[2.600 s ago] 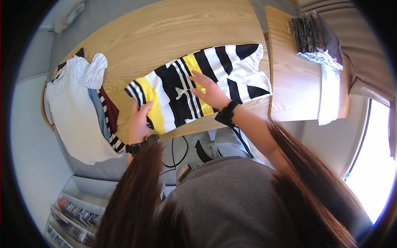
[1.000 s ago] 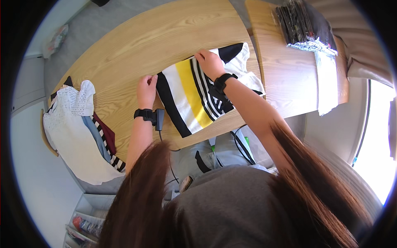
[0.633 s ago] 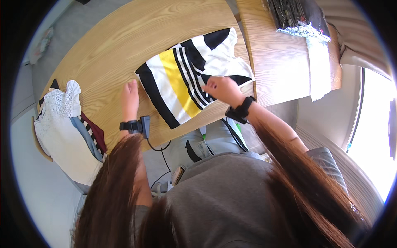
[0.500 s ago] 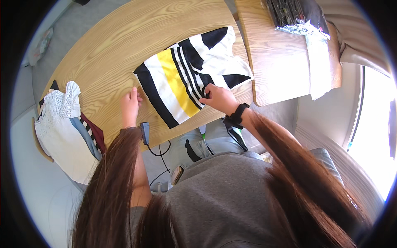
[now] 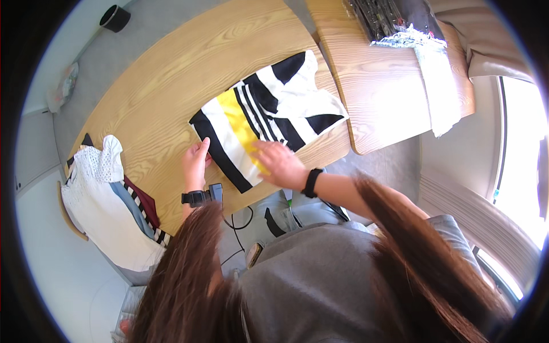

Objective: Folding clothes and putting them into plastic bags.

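A knit top (image 5: 234, 111) with black, white and yellow stripes lies spread out on the wooden table, its broad black hem toward my left hand. My left hand (image 5: 197, 166) is at that hem, thumb raised and apart from the fingers, with nothing seen in its grasp. Slightly blurred, my right hand (image 5: 279, 164) rests on the white and yellow bands near the edge closest to me, fingers stretched out flat. Beyond it, the top's black and white upper part looks rumpled and partly folded over.
Left of me, several garments, a white lace one (image 5: 108, 194) uppermost, hang over a chair back (image 5: 68, 214). A second wooden table (image 5: 372, 86) adjoins on the right, bearing plastic-wrapped dark items (image 5: 389, 20). A black bin (image 5: 115, 19) stands on the floor. A cable (image 5: 250, 217) runs below the table edge.
My right hand has moved left and nearer to me, from the thin stripes to the yellow and white bands, and its fingers have straightened. My left hand has come closer to the hem.
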Motion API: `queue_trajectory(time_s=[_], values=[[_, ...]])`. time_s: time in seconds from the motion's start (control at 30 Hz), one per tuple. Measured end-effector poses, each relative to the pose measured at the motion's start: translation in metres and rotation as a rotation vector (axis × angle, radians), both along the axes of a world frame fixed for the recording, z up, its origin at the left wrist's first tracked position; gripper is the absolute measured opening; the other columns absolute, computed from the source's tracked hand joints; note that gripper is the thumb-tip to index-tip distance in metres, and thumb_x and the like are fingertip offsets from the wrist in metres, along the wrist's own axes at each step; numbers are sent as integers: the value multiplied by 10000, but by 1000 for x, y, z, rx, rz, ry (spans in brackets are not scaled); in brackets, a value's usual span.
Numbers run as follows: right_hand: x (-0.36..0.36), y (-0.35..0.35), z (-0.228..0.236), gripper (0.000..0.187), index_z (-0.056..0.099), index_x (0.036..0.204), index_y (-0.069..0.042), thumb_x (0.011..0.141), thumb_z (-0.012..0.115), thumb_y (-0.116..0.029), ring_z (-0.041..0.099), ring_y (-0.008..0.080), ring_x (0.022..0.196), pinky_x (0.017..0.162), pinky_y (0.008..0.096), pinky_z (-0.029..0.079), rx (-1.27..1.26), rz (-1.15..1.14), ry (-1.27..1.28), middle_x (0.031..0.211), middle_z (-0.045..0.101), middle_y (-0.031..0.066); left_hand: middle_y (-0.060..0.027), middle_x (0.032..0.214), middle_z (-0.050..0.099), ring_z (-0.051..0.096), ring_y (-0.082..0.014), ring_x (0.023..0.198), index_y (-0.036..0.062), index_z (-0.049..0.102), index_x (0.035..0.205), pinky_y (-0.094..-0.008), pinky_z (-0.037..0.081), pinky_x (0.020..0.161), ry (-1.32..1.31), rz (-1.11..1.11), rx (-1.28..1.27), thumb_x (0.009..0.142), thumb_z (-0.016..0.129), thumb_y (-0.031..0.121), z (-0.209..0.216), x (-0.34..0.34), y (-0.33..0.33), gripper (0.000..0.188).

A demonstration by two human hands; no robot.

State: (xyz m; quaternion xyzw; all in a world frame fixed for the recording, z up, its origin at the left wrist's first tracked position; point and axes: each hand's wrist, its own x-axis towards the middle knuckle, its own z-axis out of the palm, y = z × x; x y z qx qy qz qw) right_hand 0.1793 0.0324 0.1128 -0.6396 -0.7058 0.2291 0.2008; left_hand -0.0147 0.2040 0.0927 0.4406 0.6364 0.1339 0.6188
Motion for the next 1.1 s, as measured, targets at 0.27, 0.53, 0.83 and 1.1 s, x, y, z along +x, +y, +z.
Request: queue_trajectory(time_s=[0.27, 0.53, 0.83, 1.1], values=[[-66, -9, -26, 748, 354, 1373, -97, 751, 614, -422, 216, 305, 1371, 1075, 529, 217, 100, 217, -198, 1473, 243, 158, 42, 727, 480, 454, -60, 613, 44, 571, 1034, -215, 389, 553, -58, -36, 247, 811, 689, 337, -10, 20, 49, 386], [-56, -21, -47, 330, 550, 1145, -163, 822, 519, -229, 301, 278, 1334, 1054, 528, 273, 203, 249, -205, 1434, 341, 91, 41, 635, 532, 459, -52, 555, 23, 632, 854, -222, 387, 514, 12, -299, 330, 891, 597, 273, -26, 4, 74, 255], [49, -69, -24, 253, 558, 1014, -112, 766, 583, -153, 246, 228, 1371, 1086, 551, 191, -51, 312, -140, 1411, 394, 57, -6, 601, 555, 535, -83, 529, 12, 605, 856, -227, 425, 482, 73, -512, 34, 916, 557, 252, -14, -55, 4, 252], [92, -107, -32, 638, 445, 1280, -124, 700, 695, -216, 317, 258, 1334, 1066, 499, 256, -31, 148, -189, 1441, 338, 84, -116, 1013, 541, 559, -278, 901, 94, 578, 1017, -381, 483, 733, 252, -1016, 980, 757, 680, 161, 0, -54, -66, 287]])
